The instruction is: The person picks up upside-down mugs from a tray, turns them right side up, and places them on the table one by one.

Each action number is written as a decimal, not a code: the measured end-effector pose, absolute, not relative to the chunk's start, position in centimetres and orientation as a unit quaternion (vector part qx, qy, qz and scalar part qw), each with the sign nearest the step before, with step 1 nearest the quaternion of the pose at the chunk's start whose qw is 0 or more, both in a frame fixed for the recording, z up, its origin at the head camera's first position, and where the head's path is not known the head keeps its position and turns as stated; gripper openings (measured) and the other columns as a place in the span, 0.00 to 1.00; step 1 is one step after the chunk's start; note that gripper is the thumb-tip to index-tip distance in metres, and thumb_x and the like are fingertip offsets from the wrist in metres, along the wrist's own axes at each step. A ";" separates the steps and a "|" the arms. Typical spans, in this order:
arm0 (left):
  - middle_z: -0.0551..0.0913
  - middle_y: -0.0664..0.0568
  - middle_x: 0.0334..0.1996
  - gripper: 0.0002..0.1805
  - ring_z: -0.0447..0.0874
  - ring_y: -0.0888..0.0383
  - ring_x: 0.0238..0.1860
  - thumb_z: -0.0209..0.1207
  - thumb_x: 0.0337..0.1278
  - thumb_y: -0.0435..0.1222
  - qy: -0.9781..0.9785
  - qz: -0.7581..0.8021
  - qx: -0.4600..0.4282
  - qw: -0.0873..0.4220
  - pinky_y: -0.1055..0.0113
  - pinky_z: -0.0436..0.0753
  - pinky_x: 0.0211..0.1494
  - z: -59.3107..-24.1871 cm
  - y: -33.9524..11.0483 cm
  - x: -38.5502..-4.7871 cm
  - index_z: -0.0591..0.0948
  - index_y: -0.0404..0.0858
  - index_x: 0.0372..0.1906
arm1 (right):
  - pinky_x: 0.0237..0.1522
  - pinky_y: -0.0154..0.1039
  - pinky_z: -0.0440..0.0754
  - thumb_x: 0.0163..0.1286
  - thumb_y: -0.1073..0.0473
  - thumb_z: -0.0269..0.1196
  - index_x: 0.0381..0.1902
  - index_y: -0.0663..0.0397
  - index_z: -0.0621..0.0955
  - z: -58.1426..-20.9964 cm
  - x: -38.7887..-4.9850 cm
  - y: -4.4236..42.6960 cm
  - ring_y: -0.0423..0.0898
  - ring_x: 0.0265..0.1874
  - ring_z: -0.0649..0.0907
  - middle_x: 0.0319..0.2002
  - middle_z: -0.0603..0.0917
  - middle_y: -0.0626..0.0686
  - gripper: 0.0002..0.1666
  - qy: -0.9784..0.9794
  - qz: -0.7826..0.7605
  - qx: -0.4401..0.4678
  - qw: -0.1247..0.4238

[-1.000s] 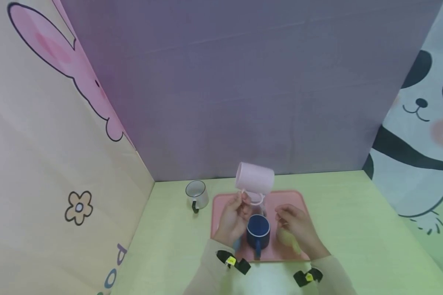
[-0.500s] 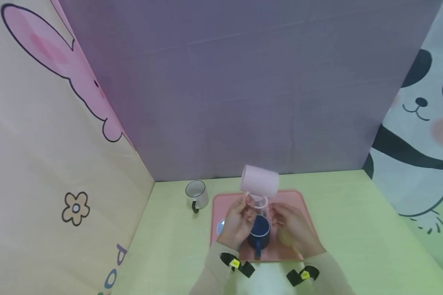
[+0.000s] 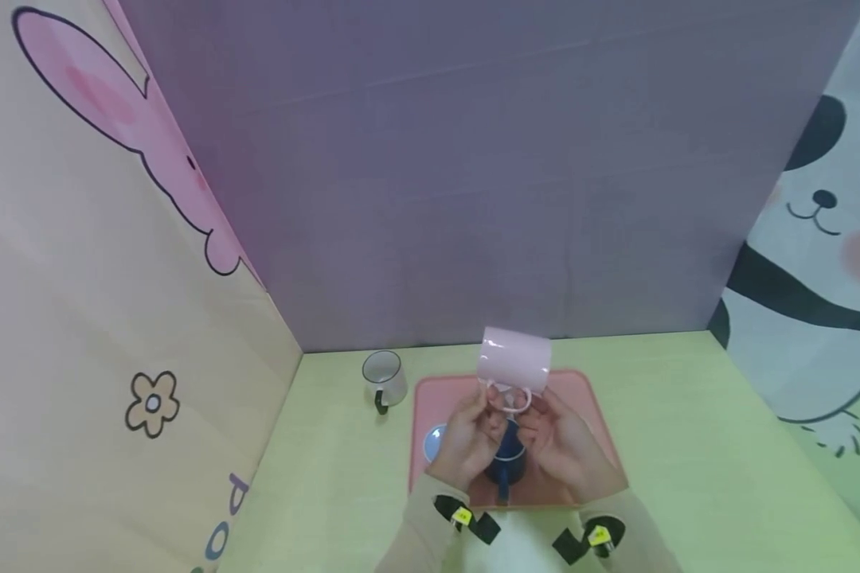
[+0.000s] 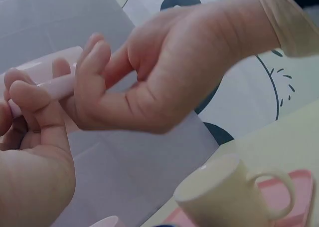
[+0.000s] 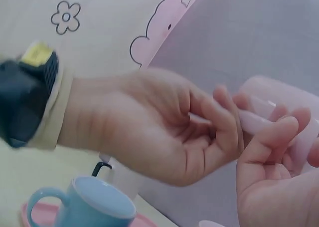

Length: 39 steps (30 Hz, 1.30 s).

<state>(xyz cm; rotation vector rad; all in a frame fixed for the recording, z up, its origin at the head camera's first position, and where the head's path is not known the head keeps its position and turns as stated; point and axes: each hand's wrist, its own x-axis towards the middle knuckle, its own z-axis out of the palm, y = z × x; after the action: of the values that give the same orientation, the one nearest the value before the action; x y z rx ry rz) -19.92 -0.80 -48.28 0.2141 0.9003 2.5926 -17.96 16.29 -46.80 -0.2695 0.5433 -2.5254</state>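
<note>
A pale pink mug (image 3: 514, 360) is held up on its side above the back of the pink tray (image 3: 430, 390), its handle turned down toward the person. My left hand (image 3: 469, 438) pinches the handle at its left side. At the handle's right side, the fingers of my right hand (image 3: 562, 442) grip it too. Below and between the hands, a dark blue mug (image 3: 505, 469) stands on the tray, partly covered by them. A light blue mug (image 5: 97, 204) is beside the left hand. The yellow mug (image 4: 224, 192) shows in the left wrist view; in the head view the right hand hides it.
A white mug with a black handle (image 3: 385, 380) stands on the pale green table (image 3: 344, 477), left of the tray. A grey-purple panel (image 3: 473, 183) rises behind the table. Side walls carry a rabbit (image 3: 179, 175) and a panda (image 3: 824, 302).
The pink mug has moved right and slightly down with my left hand. My right hand has come in from the right and now grips the handle as well.
</note>
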 end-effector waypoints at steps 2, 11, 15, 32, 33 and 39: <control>0.82 0.65 0.29 0.19 0.71 0.72 0.25 0.41 0.83 0.40 0.342 0.917 0.086 0.188 0.81 0.69 0.30 -48.4 -0.7 -19.9 0.80 0.48 0.34 | 0.31 0.26 0.69 0.87 0.48 0.32 0.49 0.55 0.79 -46.6 -18.0 16.3 0.35 0.28 0.71 0.39 0.85 0.47 0.30 0.189 -0.936 -0.109 0.277; 0.77 0.60 0.27 0.16 0.72 0.67 0.26 0.46 0.81 0.39 0.516 0.842 0.078 0.140 0.76 0.72 0.30 -48.3 -0.2 -19.8 0.80 0.42 0.35 | 0.26 0.25 0.65 0.86 0.44 0.40 0.49 0.51 0.78 -45.6 -17.4 17.0 0.34 0.25 0.72 0.33 0.82 0.43 0.23 0.229 -0.939 -0.043 0.252; 0.78 0.58 0.26 0.18 0.72 0.65 0.24 0.50 0.78 0.39 0.591 0.796 0.075 0.107 0.74 0.72 0.28 -48.3 -0.1 -19.8 0.82 0.27 0.40 | 0.24 0.24 0.61 0.85 0.43 0.44 0.48 0.47 0.78 -45.3 -17.3 17.1 0.32 0.22 0.66 0.31 0.79 0.41 0.20 0.268 -0.936 -0.006 0.227; 0.87 0.46 0.38 0.10 0.83 0.53 0.38 0.58 0.72 0.39 0.784 0.616 0.059 0.043 0.66 0.81 0.41 -47.0 -4.6 -20.6 0.86 0.38 0.47 | 0.19 0.28 0.62 0.80 0.58 0.53 0.26 0.49 0.80 -44.7 -18.6 21.6 0.34 0.16 0.65 0.26 0.81 0.41 0.19 0.574 -0.813 0.099 0.026; 0.87 0.46 0.39 0.11 0.82 0.54 0.39 0.58 0.73 0.39 0.787 0.613 0.057 0.043 0.66 0.81 0.42 -47.0 -5.0 -20.8 0.86 0.39 0.48 | 0.20 0.28 0.64 0.79 0.58 0.54 0.26 0.49 0.80 -44.8 -18.9 22.3 0.35 0.17 0.66 0.25 0.81 0.40 0.18 0.586 -0.802 0.116 0.024; 0.87 0.47 0.42 0.12 0.83 0.56 0.42 0.56 0.75 0.41 0.816 0.575 0.050 0.034 0.66 0.81 0.45 -46.9 -7.3 -21.1 0.85 0.39 0.51 | 0.26 0.28 0.70 0.75 0.54 0.56 0.22 0.45 0.79 -46.3 -20.6 26.1 0.36 0.21 0.67 0.21 0.77 0.38 0.18 0.663 -0.719 0.208 0.016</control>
<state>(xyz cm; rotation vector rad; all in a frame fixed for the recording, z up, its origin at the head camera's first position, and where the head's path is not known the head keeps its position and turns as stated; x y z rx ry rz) -21.08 -7.26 -46.86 0.1543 2.5100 1.7667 -20.60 26.07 -46.30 0.6455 2.0617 -2.2372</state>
